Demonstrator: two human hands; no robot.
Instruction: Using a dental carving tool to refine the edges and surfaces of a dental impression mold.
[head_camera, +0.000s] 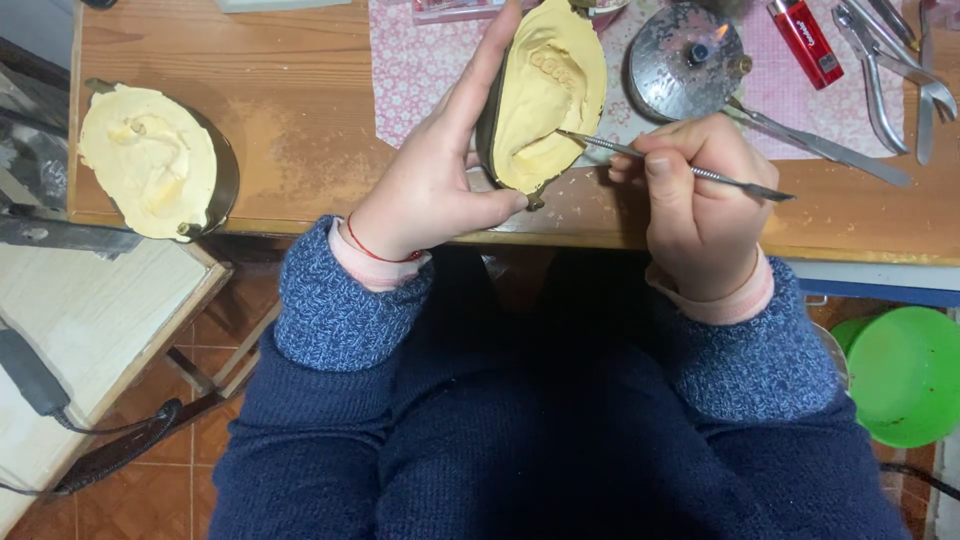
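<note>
Left hand (430, 185) is wrapped around a metal flask filled with pale yellow plaster (545, 95), thumb hooked under the near edge and fingers running up its far side, so it sits tilted toward the camera just above the edge of the wooden table (290, 100). Right hand (695, 195) pinches a thin metal carving tool (670, 165) like a pen, tip touching the plaster near the lower middle of the mould. My guess is the flask is heavy for its size and the metal rim is the safe place to hold; the plaster looks hard but brittle, likely to chip, so I'd keep fingers off the tooth impressions. Behind the right hand there's a small spirit lamp with a lit flame (690, 60), a red lighter (805, 40) and some pliers (885, 75) on a pink floral cloth (410, 70). A second plaster-filled flask (155, 160) sits well apart on the left, and a green bowl (905, 375) is down by the right elbow.
</note>
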